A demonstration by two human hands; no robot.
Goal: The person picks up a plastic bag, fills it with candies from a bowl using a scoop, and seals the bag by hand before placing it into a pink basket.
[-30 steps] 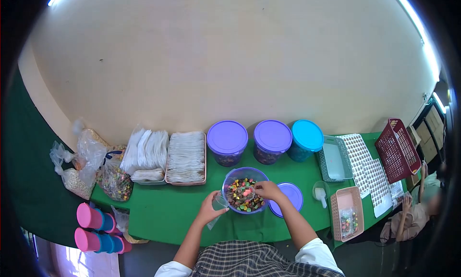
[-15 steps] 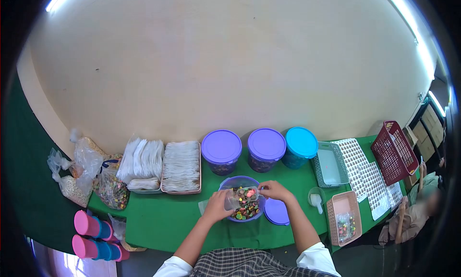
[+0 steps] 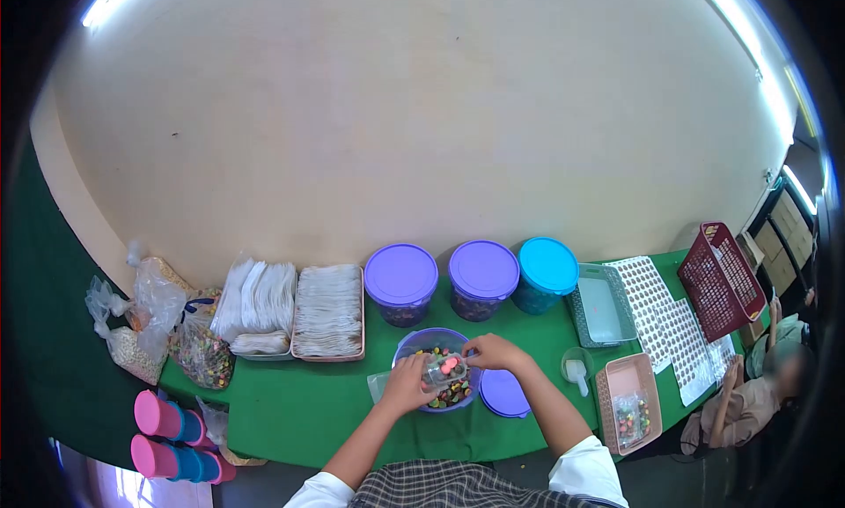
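Note:
A purple tub (image 3: 421,335) stands open on the table, holding a heap of multicoloured sweets (image 3: 451,397). Over it, my left hand (image 3: 405,386) is closed around a small clear plastic pouch (image 3: 446,370) with pink and dark sweets in it. My right hand (image 3: 493,352) pinches the pouch's right end between its fingertips. Just right of the tub lies a round purple lid (image 3: 504,393). A clear plastic piece (image 3: 377,386) pokes out beside the tub, left of my left hand.
Behind are two purple-lidded tubs (image 3: 401,273) (image 3: 484,270) and a blue one (image 3: 547,266). White packets (image 3: 328,310) fill trays at left, near bags of sweets (image 3: 201,354). Rightward are a scoop (image 3: 577,376), baskets (image 3: 629,376) (image 3: 722,283), sticker sheets (image 3: 647,301) and another person (image 3: 748,411).
The pouch has tilted flatter and its pink sweets show more plainly. Both hands have shifted slightly left in view, still on the pouch. The whole view has moved a little.

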